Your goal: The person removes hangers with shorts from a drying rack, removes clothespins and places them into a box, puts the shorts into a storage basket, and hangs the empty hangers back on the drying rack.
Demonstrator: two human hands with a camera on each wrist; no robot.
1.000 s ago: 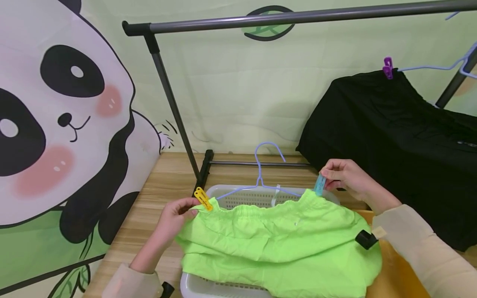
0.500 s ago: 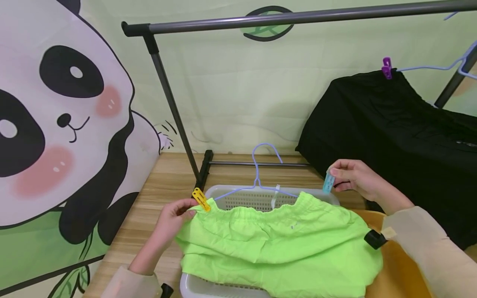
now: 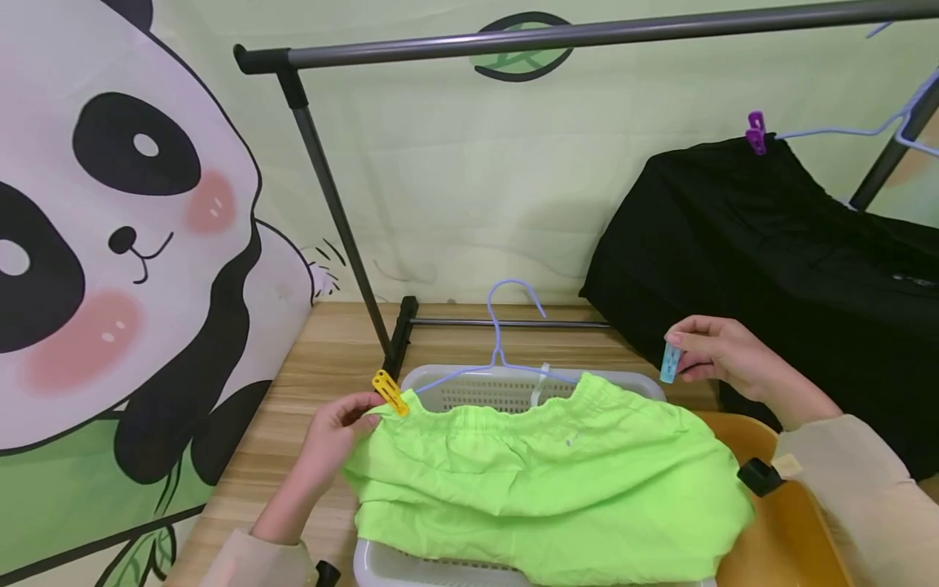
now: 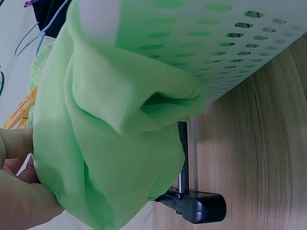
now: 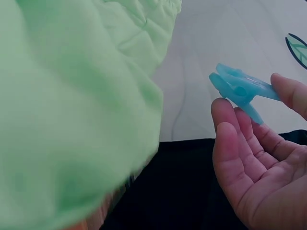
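Note:
Bright green shorts point(image 3: 543, 481) with an elastic waistband lie over a grey-white basket point(image 3: 623, 381). A blue wire hanger point(image 3: 499, 350) stands up behind the waistband, its lower arms partly hidden by the cloth. At the left corner a yellow clothespin point(image 3: 390, 393) clips the waistband. My left hand point(image 3: 333, 432) pinches that same corner beside the clothespin. Off to the right, apart from the shorts, my right hand point(image 3: 722, 355) holds a light blue clothespin point(image 3: 670, 363) between thumb and fingers; in the right wrist view this clothespin point(image 5: 240, 88) touches no cloth.
A dark metal rack bar point(image 3: 528, 37) crosses the top, on a slanted post point(image 3: 330, 187). Black trousers or shorts point(image 3: 770, 269) hang at right with a purple clothespin point(image 3: 756, 133). An orange basin point(image 3: 792, 522) sits beside the basket on the wooden surface point(image 3: 315, 350).
My right hand has moved right, taking the light blue clothespin off the waistband's right end. The hanger and that end of the waistband have shifted slightly left. My left hand stays at its corner.

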